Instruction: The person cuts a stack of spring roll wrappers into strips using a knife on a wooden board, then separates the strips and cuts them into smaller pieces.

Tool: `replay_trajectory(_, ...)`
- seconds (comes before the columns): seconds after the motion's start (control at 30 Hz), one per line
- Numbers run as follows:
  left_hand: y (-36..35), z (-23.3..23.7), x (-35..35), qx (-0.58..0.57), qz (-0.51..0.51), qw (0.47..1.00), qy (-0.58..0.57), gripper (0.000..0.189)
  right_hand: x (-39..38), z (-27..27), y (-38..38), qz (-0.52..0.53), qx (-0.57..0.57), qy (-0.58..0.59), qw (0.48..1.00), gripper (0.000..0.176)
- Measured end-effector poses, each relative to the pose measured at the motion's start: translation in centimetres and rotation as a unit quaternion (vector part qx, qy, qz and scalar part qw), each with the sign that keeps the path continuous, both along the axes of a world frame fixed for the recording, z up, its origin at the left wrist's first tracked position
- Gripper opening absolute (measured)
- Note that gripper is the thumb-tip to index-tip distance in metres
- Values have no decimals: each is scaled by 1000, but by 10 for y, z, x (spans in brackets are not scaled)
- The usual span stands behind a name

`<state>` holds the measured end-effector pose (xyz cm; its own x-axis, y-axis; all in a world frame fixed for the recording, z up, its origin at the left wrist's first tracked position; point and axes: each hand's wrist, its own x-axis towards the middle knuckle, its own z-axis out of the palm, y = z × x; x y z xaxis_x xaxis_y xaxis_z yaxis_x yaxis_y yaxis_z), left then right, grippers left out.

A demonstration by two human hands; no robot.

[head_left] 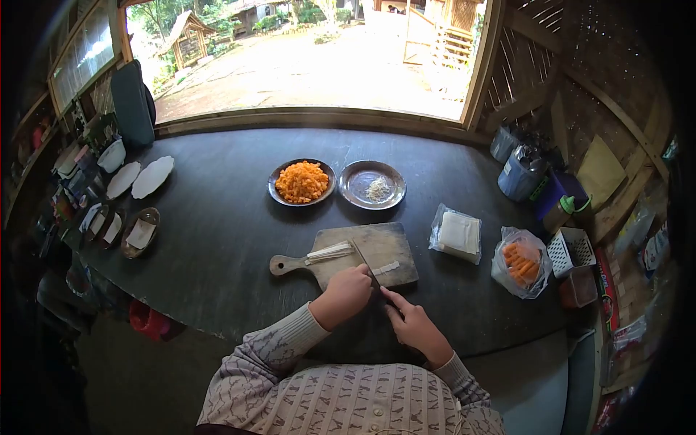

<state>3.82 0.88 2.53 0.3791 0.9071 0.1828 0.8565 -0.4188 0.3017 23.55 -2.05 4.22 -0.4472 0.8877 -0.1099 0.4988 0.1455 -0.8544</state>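
My right hand (419, 330) grips a knife (365, 263) by its handle, the blade slanting away across the wooden cutting board (341, 238). My left hand (345, 293) is closed beside the blade, over the board's near edge; whatever its fingers hold is hidden. Left of the blade lies a bundle of thin white strips (328, 253). A short row of cut white pieces (386, 268) sits on the blade's right side. Beyond the board stand a plate heaped with small orange pieces (301, 181) and a metal plate (353, 196) holding a little pile of white shreds (378, 190).
Right of the board are a plastic-wrapped stack of white square sheets (458, 233), a bag of orange sticks (522, 264) and a white basket (570, 250). White scalloped plates (153, 177) and small oval dishes (141, 233) stand at left. The dark table (217, 290) curves toward me.
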Motion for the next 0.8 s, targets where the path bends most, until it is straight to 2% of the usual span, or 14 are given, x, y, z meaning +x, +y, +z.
replay_trajectory(0.1, 2, -3, -1, -1, 3, 1000, 15, 18, 6, 2, -6, 6, 4, 4, 1000, 42)
replay_trajectory(0.17, 2, -8, -1, -1, -1, 1000, 13, 18, 10, 8, -13, -3, -49, 5, 999, 43)
replay_trajectory(0.27, 3, -6, -1, -2, -3, 1000, 16, 20, 15, 9, -17, 0, -73, 14, 997, 44)
replay_trajectory(0.4, 4, -5, -2, -17, 3, 1000, 19, 20, 22, 2, -19, 10, -57, 23, 998, 44)
replay_trajectory(0.57, 2, 2, -2, -23, -3, 1000, 13, 20, 24, 2, -20, -4, -97, 50, 994, 43)
replay_trajectory(0.7, 3, -1, -3, -25, 4, 1000, 5, 21, 14, 4, -10, -3, -92, 32, 995, 43)
replay_trajectory(0.8, 0, 2, -3, -22, -16, 999, 25, 21, 3, 4, -1, 2, -47, 0, 999, 42)
